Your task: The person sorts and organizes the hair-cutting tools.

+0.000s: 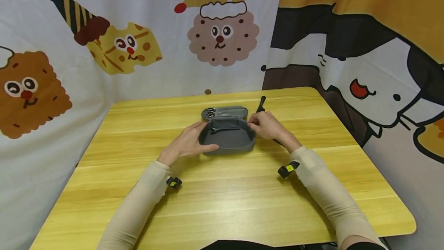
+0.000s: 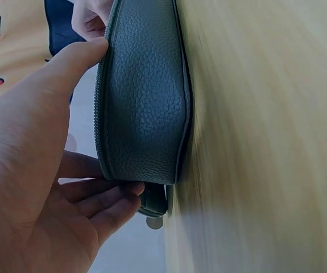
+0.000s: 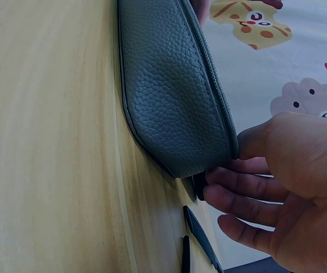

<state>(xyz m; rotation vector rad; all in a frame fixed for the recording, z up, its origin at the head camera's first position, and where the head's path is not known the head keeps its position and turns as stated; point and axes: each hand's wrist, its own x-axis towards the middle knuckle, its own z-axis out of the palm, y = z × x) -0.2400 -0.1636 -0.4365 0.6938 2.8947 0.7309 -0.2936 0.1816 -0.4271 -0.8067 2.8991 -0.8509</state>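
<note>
A grey pebbled-leather zip case (image 1: 227,150) lies unzipped on the table, its lid (image 1: 239,110) folded back away from me. Metal finger loops of scissors (image 1: 210,112) show at the lid's left. My left hand (image 1: 187,142) holds the case's left end; in the left wrist view its thumb (image 2: 86,54) lies at the zipper edge and its fingers reach round the back corner. At the back right corner my right hand (image 1: 268,125) grips the rim, with thumb and forefinger at the zipper edge (image 3: 231,139) in the right wrist view.
A long black tool (image 1: 261,103) lies right of the case, partly hidden under my right hand. Two dark pointed pieces (image 3: 200,236) show below the case in the right wrist view. The wooden table (image 1: 215,200) meets a cartoon-printed curtain (image 1: 138,84) behind.
</note>
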